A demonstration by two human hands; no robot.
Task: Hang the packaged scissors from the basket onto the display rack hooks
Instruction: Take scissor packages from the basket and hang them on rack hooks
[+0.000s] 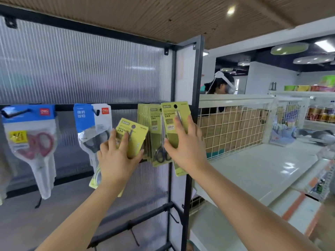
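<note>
two hands are up at the rack, each with its own yellow-green scissors pack. the left hand has its grip closed around a card tilted to the right, fingers spread over its face and thumb hooked at the right edge; more yellow-green card shows below the wrist, how many i cannot tell. the right hand pinches the second card, held upright just right of the hung stack, its round hang hole at the top.

between the two hands a stack of the same packs hangs on a hook, many thin cards fanned at the edges, the front one showing slim steel scissors with black loop handles.

further left hang two blue-topped packs: one of clear soft plastic with red-handled scissors, one with dark handles and a crinkled foil look. each sits on a black metal hook.

the rack is a black steel frame backed with ribbed, frosted plastic sheet; two bare hooks stick out low down. to the right stands a white wire-grid bin holding brown paper bags.
</note>
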